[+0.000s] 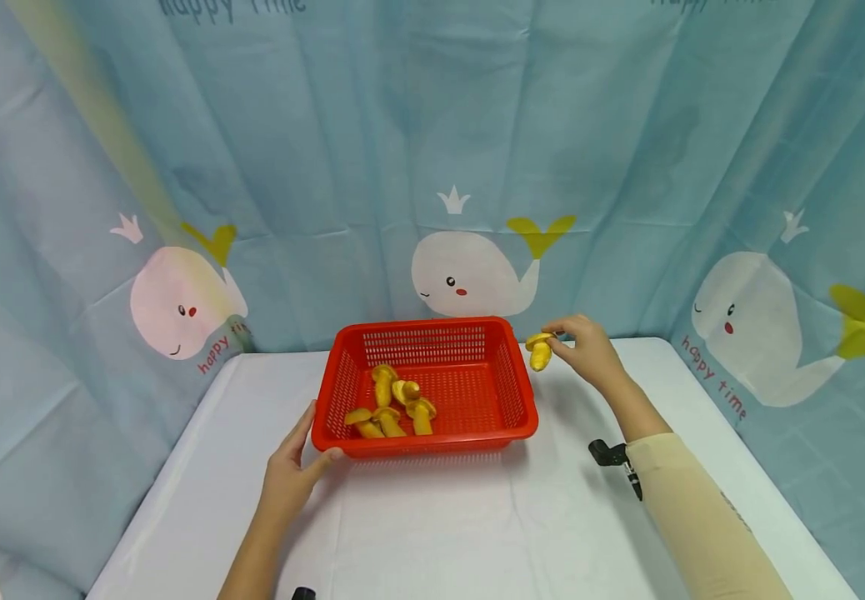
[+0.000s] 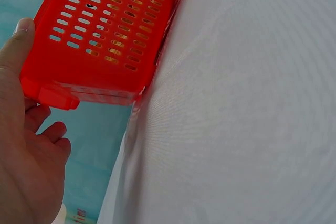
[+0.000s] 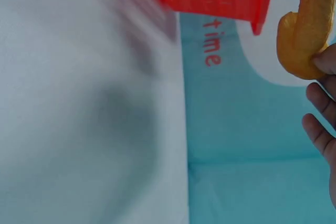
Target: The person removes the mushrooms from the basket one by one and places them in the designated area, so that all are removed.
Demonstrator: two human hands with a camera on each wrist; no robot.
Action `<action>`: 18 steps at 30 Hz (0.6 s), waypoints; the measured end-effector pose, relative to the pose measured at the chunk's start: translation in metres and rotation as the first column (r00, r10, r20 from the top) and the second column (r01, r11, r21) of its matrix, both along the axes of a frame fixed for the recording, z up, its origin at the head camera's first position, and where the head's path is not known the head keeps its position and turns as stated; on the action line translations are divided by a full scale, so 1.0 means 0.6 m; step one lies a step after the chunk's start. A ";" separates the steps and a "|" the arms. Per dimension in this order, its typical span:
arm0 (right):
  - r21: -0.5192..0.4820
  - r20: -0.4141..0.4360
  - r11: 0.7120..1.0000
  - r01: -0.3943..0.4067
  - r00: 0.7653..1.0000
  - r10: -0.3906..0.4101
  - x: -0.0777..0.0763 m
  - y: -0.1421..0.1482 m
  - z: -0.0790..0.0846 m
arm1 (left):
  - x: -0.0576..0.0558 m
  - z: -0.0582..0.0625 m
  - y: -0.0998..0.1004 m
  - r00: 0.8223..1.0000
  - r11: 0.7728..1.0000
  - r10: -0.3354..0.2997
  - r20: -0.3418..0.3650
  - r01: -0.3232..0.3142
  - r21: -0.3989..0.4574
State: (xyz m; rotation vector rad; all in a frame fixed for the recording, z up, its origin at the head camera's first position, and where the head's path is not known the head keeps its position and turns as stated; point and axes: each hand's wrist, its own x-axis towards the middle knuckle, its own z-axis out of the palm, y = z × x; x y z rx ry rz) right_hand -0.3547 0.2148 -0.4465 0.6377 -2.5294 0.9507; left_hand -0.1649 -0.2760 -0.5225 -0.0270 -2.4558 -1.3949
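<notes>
A red plastic basket (image 1: 477, 400) with slotted walls stands on the table, and several yellow-brown mushrooms (image 1: 383, 388) lie in its left half. My left hand (image 1: 290, 475) holds the basket's front left corner. In the left wrist view the thumb (image 2: 22, 35) lies against the outer wall, with the fingers curled by the rim. Just beyond the basket's right side, my right hand (image 1: 586, 350) pinches one mushroom (image 1: 541, 352) by its cap, stem pointing down. The right wrist view shows this mushroom (image 3: 310, 30) close up, raised above the table.
A white cloth covers the table (image 1: 432, 525). Behind and at both sides hangs a blue curtain (image 1: 372, 183) printed with whales. A small black device (image 1: 608, 454) sits at the right wrist, by the beige sleeve (image 1: 695, 508).
</notes>
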 end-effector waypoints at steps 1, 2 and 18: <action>-0.002 -0.001 1.000 0.001 1.000 -0.001 -0.001 0.002 -0.004 | 0.000 0.000 0.000 1.000 1.000 0.001 0.000 -0.001 -0.001; -0.004 -0.001 1.000 0.002 1.000 -0.002 -0.003 0.004 -0.008 | 0.000 0.000 0.000 1.000 1.000 0.001 0.003 -0.001 -0.002; 0.024 0.101 0.999 0.037 0.994 -0.040 -0.018 0.024 -0.060 | -0.001 -0.002 0.000 1.000 1.000 0.007 0.007 -0.007 -0.008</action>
